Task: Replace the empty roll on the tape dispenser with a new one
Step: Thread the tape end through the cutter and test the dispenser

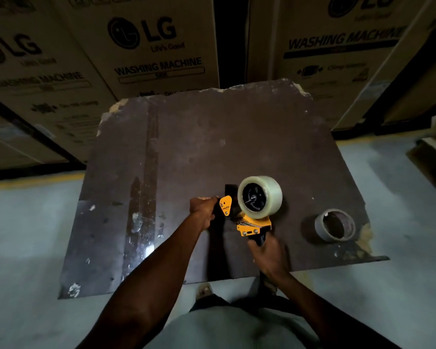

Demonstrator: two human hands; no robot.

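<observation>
A yellow and black tape dispenser (pixel 248 224) is held above a dark worn board (pixel 212 147). A full roll of clear tape (pixel 269 195) sits on its black hub. My right hand (pixel 268 255) grips the dispenser's black handle from below. My left hand (pixel 203 209) is closed at the dispenser's front end, beside the yellow side plate; what its fingers pinch is hidden. An empty cardboard roll core (pixel 335 225) lies on the board to the right of the dispenser, apart from both hands.
Tall cardboard washing machine boxes (pixel 149 46) stand close behind the board on the left and right, with a dark gap between them. A pale floor (pixel 23 222) surrounds the board. The board's edges are chipped. My foot (pixel 204 290) shows under the near edge.
</observation>
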